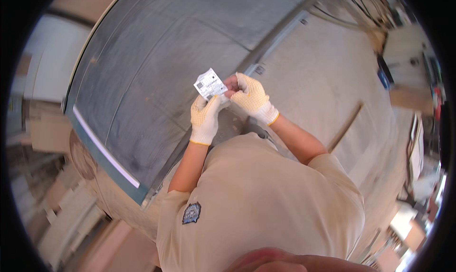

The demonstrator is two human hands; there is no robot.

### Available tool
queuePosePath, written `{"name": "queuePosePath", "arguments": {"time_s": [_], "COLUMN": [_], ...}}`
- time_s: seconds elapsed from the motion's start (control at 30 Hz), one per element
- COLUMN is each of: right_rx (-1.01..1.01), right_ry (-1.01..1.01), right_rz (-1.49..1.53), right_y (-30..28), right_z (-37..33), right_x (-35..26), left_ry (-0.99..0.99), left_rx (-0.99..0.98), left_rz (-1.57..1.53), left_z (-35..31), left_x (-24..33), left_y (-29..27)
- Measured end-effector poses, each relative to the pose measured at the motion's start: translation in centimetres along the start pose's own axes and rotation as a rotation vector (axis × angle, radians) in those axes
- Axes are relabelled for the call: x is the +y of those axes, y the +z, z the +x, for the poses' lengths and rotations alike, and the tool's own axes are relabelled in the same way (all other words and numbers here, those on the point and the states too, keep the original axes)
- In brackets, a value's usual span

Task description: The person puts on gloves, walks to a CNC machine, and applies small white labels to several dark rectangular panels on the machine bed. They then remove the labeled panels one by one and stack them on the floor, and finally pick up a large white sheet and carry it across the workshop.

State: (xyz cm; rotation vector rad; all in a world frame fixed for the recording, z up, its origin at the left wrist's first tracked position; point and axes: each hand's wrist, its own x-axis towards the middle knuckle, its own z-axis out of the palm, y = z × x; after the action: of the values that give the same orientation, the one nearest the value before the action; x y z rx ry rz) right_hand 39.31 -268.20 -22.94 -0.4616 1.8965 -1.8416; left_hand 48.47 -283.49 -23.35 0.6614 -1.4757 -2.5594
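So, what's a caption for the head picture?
Gloved left hand holding a printed paper, gloved right hand at its edge.

Small dark print and square codes cover a white paper label (209, 83); lettering marks a blue-and-black patch (192, 213) on a tan shirt (280, 196). We can read none clearly.

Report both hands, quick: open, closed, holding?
Left hand: closed, holding the white printed label.
Right hand: partly curled at the label's right edge; whether it grips cannot be told.
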Motion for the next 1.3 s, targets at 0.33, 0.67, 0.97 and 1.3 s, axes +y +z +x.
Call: {"name": "queuePosePath", "arguments": {"time_s": [0.33, 0.67, 0.97, 1.3], "right_rx": [0.525, 0.289, 0.312, 1.027], "right_ry": [-0.002, 0.579, 0.770, 1.159], "right_rz": [-0.214, -0.504, -0.667, 0.043], "right_y": [-19.9, -20.9, -24.9, -27.0], "right_z": [-8.1, -17.3, -22.7, -35.4], "right_x": [-2.7, 7.2, 29.3, 51.3], "left_ry": [-0.184, -0.245, -0.194, -0.079], "left_rx": [-0.350, -0.378, -0.547, -0.634], "left_rz": [0.090, 0.045, -0.035, -0.159], "left_z": [6.8, 9.6, 16.9, 21.3], "left_x": [-4.5, -6.9, -15.4, -19.8], "left_y": [21.0, 20.8, 19.0, 16.5]}}
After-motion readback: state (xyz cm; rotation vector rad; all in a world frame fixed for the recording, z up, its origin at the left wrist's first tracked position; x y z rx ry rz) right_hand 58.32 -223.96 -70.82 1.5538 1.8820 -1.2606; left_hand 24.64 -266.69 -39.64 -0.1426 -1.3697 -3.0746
